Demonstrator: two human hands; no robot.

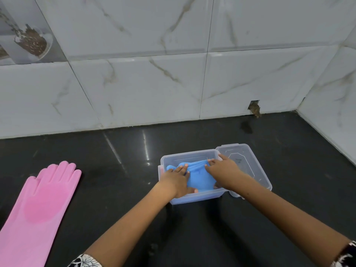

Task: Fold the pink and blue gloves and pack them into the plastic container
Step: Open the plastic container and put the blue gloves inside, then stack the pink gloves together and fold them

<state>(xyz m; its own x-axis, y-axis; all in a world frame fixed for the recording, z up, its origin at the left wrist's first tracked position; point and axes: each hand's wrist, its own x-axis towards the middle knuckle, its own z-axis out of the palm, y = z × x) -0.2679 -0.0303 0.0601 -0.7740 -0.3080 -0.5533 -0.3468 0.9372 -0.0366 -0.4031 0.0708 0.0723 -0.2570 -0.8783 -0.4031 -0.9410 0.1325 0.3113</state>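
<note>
A clear plastic container stands on the dark counter, right of centre. The blue glove lies bunched inside it. My left hand presses on the glove's left side, thumb along the near wall. On the right side my right hand pinches a fold of the blue rubber, with its index finger reaching toward the container's rim. The pink glove lies flat and unfolded at the far left of the counter, fingers pointing away from me.
The container's clear lid lies just right of it, partly under my right wrist. A marble-tiled wall runs along the back and right side, with a small broken hole near the counter line.
</note>
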